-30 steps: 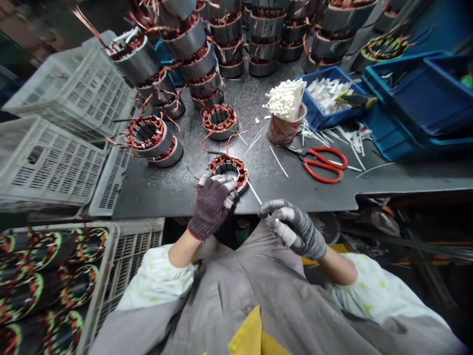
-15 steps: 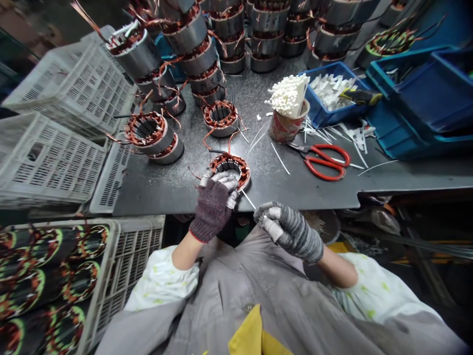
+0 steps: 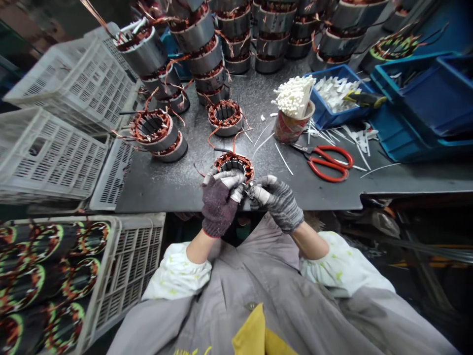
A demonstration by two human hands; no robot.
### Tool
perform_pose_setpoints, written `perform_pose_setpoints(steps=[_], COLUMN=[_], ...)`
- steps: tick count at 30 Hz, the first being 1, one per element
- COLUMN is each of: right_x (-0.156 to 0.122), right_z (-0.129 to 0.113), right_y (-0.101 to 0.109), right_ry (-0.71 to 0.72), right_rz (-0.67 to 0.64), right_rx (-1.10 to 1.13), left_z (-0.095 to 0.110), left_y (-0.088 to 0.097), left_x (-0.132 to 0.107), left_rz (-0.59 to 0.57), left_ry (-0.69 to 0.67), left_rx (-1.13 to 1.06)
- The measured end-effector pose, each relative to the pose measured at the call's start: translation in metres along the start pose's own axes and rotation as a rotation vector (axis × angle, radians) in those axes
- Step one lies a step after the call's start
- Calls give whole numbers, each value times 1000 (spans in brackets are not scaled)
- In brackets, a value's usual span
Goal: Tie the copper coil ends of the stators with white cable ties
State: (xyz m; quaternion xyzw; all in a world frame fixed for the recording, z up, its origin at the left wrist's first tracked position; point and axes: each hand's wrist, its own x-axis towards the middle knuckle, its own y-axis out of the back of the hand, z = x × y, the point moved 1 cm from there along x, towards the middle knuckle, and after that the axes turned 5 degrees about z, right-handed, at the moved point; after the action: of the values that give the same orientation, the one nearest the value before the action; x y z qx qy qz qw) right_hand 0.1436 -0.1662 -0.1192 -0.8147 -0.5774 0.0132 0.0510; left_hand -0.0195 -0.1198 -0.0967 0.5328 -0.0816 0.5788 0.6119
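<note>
- My right hand has come in from about 4 o'clock of the stator and now sits just beside my left hand, both at the stator's near rim.
- The stator lies flat at the front edge of the worktop, its copper winding facing up.
- I judge the work has gone from fetching a piece to fitting it at the winding.
- Left fingers curl over the near rim, closed on the stator.
- Right fingers are pinched at the rim; what they pinch is too small to make out.
- The thin white strip seen in that hand a moment ago is hidden now.
- Red scissors lie at 3 o'clock of the stator, and the cup of white sticks at 1 o'clock.
</note>
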Motion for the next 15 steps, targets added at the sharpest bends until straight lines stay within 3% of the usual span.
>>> perform_pose_setpoints(steps=[4,9,15], right_x=[2,11,4], right_z=[-1,2,-3], right_y=[0,0,5], right_ry=[21,178,221], right_rz=[-20,-4,-7], right_rx=[-74,-270,-245], left_z=[0,0,-2], left_y=[1,5,6], left_x=[1,0,-1], left_rz=[1,-59,-129], left_ry=[-72,-120,-106], left_rx=[20,55,69])
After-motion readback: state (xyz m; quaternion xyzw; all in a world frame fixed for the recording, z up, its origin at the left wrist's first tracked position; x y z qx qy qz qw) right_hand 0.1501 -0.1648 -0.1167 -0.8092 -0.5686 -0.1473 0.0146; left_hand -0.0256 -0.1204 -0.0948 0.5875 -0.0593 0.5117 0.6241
